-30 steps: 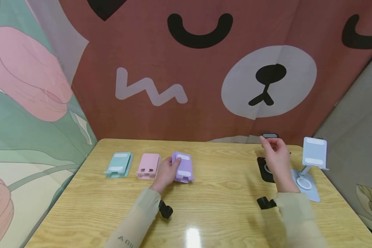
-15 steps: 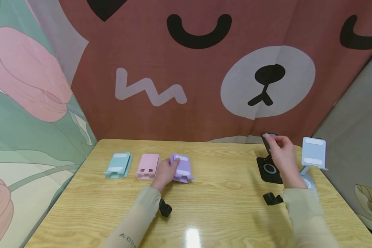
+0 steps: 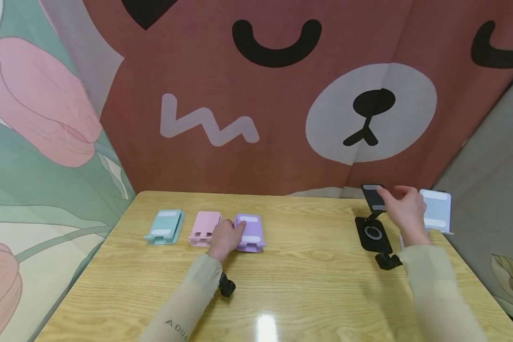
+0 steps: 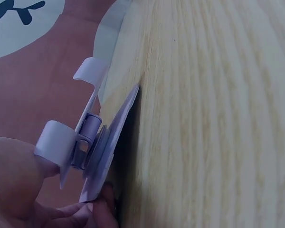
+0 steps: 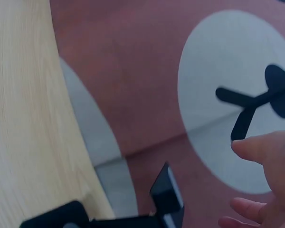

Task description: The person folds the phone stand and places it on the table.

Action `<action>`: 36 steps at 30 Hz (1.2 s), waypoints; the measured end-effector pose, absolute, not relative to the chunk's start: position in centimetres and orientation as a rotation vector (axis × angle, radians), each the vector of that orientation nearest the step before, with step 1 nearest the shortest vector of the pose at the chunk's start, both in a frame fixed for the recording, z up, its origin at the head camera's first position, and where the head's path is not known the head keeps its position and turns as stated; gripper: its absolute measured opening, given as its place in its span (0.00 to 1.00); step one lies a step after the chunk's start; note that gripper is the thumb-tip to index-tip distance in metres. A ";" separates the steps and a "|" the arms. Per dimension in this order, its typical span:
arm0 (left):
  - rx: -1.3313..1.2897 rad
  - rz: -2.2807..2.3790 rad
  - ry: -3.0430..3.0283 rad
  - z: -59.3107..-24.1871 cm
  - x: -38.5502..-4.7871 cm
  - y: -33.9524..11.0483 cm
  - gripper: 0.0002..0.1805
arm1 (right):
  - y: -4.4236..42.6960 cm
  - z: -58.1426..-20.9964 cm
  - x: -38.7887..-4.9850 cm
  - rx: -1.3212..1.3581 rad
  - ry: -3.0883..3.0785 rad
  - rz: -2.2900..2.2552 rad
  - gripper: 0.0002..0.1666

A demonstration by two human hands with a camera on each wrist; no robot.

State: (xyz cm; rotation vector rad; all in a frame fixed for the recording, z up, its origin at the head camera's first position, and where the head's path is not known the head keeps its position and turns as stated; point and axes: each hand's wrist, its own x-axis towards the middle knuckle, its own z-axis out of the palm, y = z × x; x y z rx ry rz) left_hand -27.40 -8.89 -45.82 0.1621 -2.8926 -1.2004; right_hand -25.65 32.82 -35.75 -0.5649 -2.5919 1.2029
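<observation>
One purple stand (image 3: 250, 232), probably light and stiff, best taken by its side edges, is pinched by the left hand (image 3: 224, 238) beside the pink stand (image 3: 207, 222), while the right hand (image 3: 406, 211), empty, hangs loose near the black stand (image 3: 368, 224).

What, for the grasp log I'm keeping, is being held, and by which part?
The left hand grips the purple stand by its left side, thumb on the upper plate, fingers at the base's edge. The right hand holds nothing.
</observation>
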 end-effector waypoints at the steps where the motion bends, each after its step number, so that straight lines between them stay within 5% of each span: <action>1: 0.160 -1.193 -2.894 -45.7 -27.4 -8.9 0.21 | 33.1 -35.9 -25.8 -0.581 -2.602 1.195 0.53; 25: 0.120 -1.051 -2.913 -45.0 -26.8 -8.6 0.16 | 36.2 -38.1 -28.1 -0.608 -2.869 1.233 0.57; 36: 0.115 -0.987 -2.930 -44.8 -26.8 -8.7 0.13 | 36.8 -39.9 -29.4 -0.606 -2.606 1.593 0.43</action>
